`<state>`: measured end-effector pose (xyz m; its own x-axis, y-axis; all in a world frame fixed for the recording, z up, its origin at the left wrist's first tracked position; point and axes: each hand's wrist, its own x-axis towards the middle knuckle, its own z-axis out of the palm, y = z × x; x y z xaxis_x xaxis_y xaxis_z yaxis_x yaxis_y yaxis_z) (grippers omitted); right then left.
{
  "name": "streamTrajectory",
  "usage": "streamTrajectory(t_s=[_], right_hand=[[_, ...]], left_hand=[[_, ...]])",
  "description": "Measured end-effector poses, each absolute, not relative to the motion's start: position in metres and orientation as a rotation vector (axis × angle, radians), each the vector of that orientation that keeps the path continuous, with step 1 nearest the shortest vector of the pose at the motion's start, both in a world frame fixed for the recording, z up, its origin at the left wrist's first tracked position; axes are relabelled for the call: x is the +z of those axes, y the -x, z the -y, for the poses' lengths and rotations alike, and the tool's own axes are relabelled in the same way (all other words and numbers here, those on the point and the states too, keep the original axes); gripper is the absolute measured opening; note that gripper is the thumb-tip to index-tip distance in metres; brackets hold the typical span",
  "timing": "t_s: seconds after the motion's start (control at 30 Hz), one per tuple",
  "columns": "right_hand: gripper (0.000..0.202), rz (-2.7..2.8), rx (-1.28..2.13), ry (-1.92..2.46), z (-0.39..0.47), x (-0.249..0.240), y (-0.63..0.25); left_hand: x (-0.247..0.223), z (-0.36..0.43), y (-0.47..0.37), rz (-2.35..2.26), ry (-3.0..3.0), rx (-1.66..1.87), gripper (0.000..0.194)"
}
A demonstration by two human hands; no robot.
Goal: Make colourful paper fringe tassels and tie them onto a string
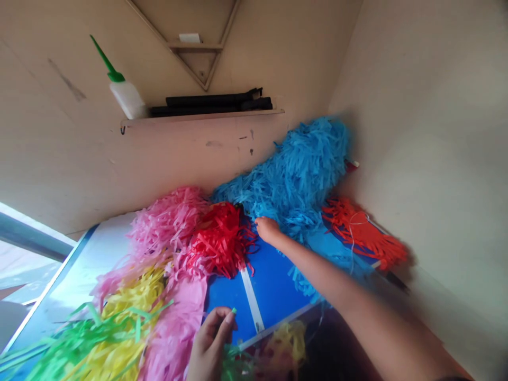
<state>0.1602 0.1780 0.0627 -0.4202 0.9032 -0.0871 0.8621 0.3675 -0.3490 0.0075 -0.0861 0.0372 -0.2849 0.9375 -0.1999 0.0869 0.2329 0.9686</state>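
Near the front edge of the blue table, my left hand pinches a tiny green scrap between thumb and finger. My right hand is stretched forward, its fingers closed at the border between the red fringed paper and the heap of blue fringed paper. What its fingertips hold, if anything, I cannot make out. To the left lie pink, yellow and green fringed strips. Below my left hand, more pale yellow strips hang past the table edge.
A wall shelf carries a white bottle with a green nozzle and black rolled items. Orange fringe with a loose white string lies at the right, by the side wall.
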Motion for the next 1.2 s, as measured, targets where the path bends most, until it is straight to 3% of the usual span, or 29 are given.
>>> streamTrajectory(t_s=[0.13,0.3,0.57,0.73,0.97,1.03,1.2], right_hand=[[0.02,2.405,0.756,1.36,-0.103,0.071,-0.178],[0.009,1.84,1.421,0.916,-0.012,0.049,-0.192],[0.018,1.44,1.659,0.953,0.013,0.032,-0.202],[0.016,1.33,1.674,0.942,0.021,0.033,-0.205],[0.002,1.644,1.333,0.969,0.028,0.042,-0.212],[0.002,1.63,1.353,0.957,0.028,0.042,-0.214],[0.007,1.53,1.54,0.946,0.026,0.036,-0.215]], left_hand=[[0.037,0.079,-0.009,-1.628,-1.026,1.188,0.044],[0.037,0.07,-0.024,-1.679,-1.219,1.15,0.044],[0.037,0.07,-0.035,-1.697,-1.669,1.131,0.033],[0.044,0.071,-0.038,-1.655,-1.944,1.196,0.03],[0.043,0.075,-0.038,-1.651,-1.985,1.073,0.019],[0.039,0.075,-0.039,-1.684,-1.859,1.089,0.012],[0.037,0.075,-0.039,-1.573,-1.722,1.002,0.018]])
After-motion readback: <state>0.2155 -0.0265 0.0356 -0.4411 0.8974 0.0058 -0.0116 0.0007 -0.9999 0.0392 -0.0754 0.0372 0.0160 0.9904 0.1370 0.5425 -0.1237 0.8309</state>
